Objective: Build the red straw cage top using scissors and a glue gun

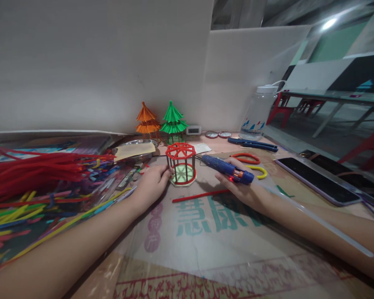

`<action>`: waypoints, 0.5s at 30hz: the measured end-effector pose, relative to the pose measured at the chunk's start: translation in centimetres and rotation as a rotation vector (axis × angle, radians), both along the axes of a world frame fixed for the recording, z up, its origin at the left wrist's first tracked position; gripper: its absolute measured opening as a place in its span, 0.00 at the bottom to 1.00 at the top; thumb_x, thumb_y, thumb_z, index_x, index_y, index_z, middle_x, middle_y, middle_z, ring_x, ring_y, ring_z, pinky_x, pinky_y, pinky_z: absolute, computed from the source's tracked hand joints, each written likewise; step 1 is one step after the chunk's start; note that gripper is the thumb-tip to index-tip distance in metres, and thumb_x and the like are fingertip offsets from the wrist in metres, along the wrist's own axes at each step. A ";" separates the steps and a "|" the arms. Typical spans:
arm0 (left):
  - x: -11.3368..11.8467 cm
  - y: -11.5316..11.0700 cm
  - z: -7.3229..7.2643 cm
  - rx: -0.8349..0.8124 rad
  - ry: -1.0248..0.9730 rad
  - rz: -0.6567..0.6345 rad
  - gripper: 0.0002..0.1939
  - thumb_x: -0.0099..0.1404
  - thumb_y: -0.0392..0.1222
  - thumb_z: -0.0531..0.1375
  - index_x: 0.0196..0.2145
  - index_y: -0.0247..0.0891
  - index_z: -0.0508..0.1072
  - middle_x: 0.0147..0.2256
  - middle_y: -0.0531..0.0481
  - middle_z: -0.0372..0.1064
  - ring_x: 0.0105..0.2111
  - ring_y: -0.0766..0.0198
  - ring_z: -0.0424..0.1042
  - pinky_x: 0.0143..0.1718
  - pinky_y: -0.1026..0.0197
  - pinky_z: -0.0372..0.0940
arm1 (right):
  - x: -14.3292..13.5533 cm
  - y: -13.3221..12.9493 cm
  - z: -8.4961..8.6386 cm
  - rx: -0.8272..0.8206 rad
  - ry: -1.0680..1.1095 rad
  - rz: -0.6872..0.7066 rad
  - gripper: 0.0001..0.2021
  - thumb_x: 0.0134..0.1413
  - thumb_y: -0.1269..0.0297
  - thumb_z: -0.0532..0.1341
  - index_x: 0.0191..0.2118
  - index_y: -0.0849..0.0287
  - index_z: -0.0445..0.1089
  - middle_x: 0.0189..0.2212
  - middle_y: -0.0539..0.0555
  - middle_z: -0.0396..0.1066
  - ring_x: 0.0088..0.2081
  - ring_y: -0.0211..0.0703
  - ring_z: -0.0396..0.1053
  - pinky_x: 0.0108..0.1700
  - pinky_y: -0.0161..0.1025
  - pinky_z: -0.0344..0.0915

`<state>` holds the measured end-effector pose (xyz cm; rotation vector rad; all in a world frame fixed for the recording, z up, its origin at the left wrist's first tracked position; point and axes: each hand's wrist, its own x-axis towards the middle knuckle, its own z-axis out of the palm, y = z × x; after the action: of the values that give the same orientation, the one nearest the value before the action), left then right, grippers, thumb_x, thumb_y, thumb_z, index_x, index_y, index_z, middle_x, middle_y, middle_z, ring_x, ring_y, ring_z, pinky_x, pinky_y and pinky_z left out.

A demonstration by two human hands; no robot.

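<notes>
Two hands on the table [205,249] right now. My left hand [151,185] is curled loosely against the little red pavilion [181,163], fingertips touching its left side near the base, not really wrapped around it. The pavilion stands upright on its pale octagon base, pretty much dead center between my hands. My right hand [243,189] is closed around the blue glue gun [227,168], nozzle pointing left at the pavilion's right side, tip just beside the frame. A red stick [200,195] lies flat on the table in front of the pavilion. Orange tree [147,119] and green tree [173,118] stand behind it by the wall. Big pile of colored sticks [34,195] off to my left, phone [318,181] and scissors [245,158] to my right.
</notes>
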<state>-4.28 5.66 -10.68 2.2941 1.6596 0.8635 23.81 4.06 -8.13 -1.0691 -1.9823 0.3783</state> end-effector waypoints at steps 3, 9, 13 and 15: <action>0.0 0.0 0.0 0.001 0.003 0.004 0.16 0.70 0.46 0.46 0.31 0.39 0.68 0.34 0.43 0.74 0.37 0.51 0.71 0.40 0.53 0.62 | -0.1 -0.1 0.0 -0.011 0.010 -0.014 0.16 0.58 0.45 0.60 0.35 0.52 0.61 0.26 0.49 0.66 0.26 0.43 0.66 0.29 0.42 0.66; 0.0 0.0 -0.1 0.001 0.000 0.013 0.15 0.70 0.45 0.47 0.31 0.39 0.68 0.34 0.43 0.74 0.37 0.52 0.72 0.40 0.54 0.62 | 0.0 0.3 -0.2 -0.014 0.028 -0.015 0.13 0.60 0.48 0.59 0.36 0.51 0.62 0.28 0.49 0.67 0.29 0.46 0.68 0.33 0.46 0.69; 0.0 -0.1 0.1 -0.003 -0.003 0.013 0.14 0.70 0.45 0.47 0.31 0.40 0.68 0.34 0.43 0.74 0.36 0.52 0.72 0.39 0.54 0.62 | 0.3 0.5 -0.2 -0.085 0.019 0.027 0.12 0.64 0.49 0.56 0.35 0.52 0.64 0.31 0.51 0.70 0.34 0.48 0.72 0.38 0.46 0.71; 0.1 -0.1 0.2 -0.003 -0.002 0.013 0.14 0.70 0.45 0.47 0.32 0.39 0.68 0.35 0.43 0.74 0.37 0.52 0.72 0.39 0.54 0.63 | 0.4 0.5 -0.2 -0.099 0.013 0.031 0.13 0.65 0.49 0.55 0.38 0.52 0.67 0.35 0.53 0.72 0.38 0.48 0.73 0.40 0.46 0.71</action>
<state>-4.22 5.54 -10.51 2.2817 1.6756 0.8650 24.23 4.53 -8.29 -1.0955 -1.9883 0.5030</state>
